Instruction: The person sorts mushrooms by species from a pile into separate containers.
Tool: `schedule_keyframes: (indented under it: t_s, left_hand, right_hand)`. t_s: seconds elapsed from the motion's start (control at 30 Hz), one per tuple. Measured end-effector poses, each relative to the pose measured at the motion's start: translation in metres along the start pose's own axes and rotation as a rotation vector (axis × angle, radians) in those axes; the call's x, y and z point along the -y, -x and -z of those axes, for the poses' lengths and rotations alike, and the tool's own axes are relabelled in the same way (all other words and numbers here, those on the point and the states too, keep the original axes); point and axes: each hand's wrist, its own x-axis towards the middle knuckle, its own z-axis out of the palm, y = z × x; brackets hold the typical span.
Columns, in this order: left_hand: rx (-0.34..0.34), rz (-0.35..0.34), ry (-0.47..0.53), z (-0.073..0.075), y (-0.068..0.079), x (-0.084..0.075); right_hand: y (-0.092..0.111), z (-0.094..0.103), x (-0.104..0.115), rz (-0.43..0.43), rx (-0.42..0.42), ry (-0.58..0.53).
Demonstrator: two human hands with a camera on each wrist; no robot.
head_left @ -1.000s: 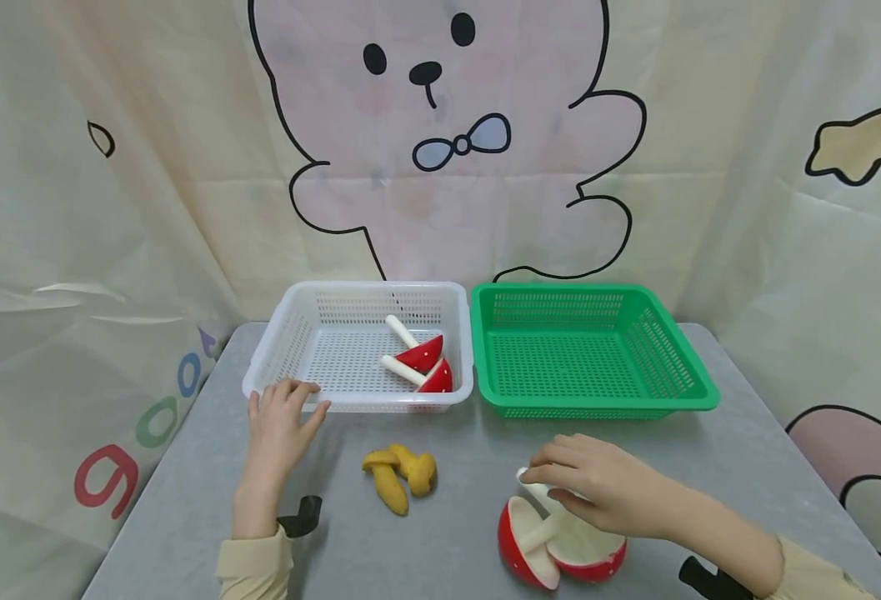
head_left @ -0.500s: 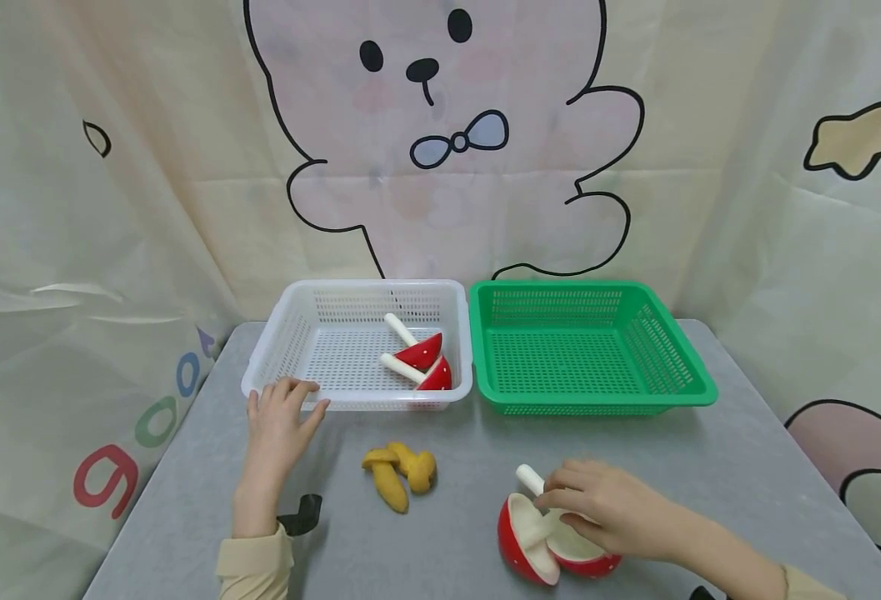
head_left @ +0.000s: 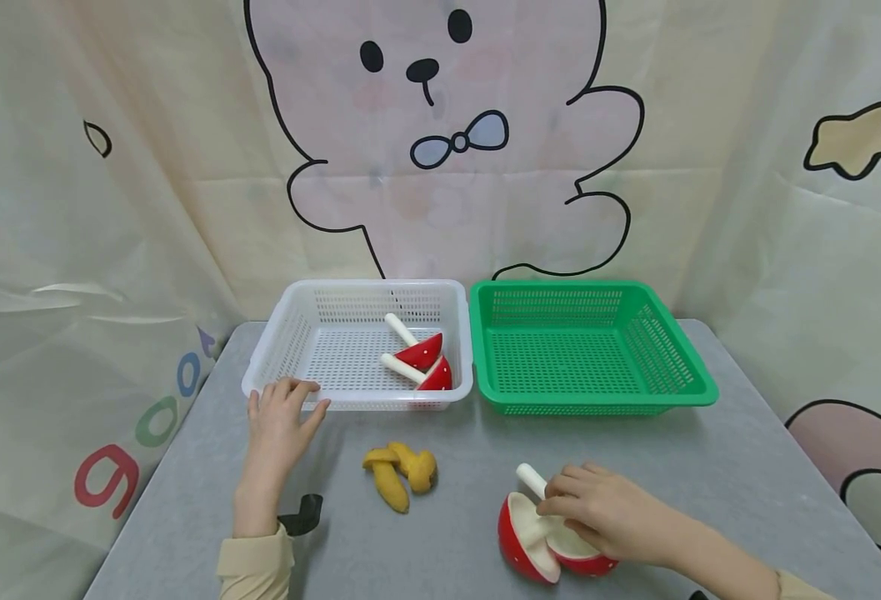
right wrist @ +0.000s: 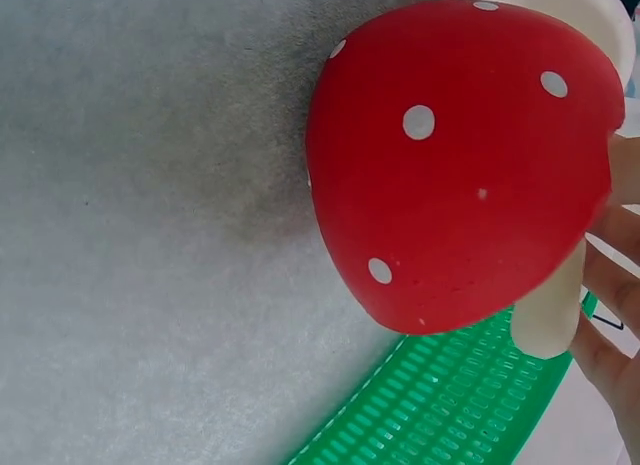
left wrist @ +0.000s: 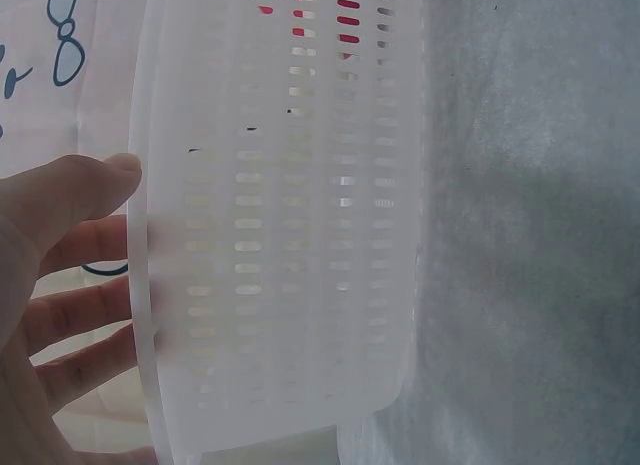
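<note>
My left hand [head_left: 278, 429] holds the near rim of a white basket [head_left: 267, 354], thumb and fingers on either side of the rim [left wrist: 142, 315] in the left wrist view. Two toy mushrooms with red, white-dotted caps, one of them a mushroom [head_left: 435, 377], lie inside its right part. My right hand [head_left: 608, 512] is at the stem [head_left: 532, 481] of a large red-capped toy mushroom [right wrist: 460, 165], fingers bent around it; the cap hides the thumb in the right wrist view. Beside it, touching, lies another large red mushroom [head_left: 513, 542] with its pale underside showing.
Two small yellow toy mushrooms [head_left: 387, 483] lie together on the grey table [head_left: 455, 533], between the hands. A green basket [head_left: 598, 408] stands right of the white one, edge to edge. Behind the table hangs a printed curtain [head_left: 710, 167].
My right hand has slid down and slightly right, from near the stem's tip toward the cap, baring the stem's end. The mushrooms, baskets and left hand stay put.
</note>
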Motion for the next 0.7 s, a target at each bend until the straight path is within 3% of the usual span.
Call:
schedule_keyframes:
  t_s: [0.3,0.7]
  left_hand:
    - [0.071,0.038,-0.016,0.0029,-0.0017,-0.003]
    - [0.057,0.037,-0.02,0.0025,-0.0012,-0.0029]
  right_hand:
    - [-0.0031,-0.0033,0.0006,0.038,-0.001,0.089]
    - [-0.0048,-0.003,0.0036,0.068,0.002,0.119]
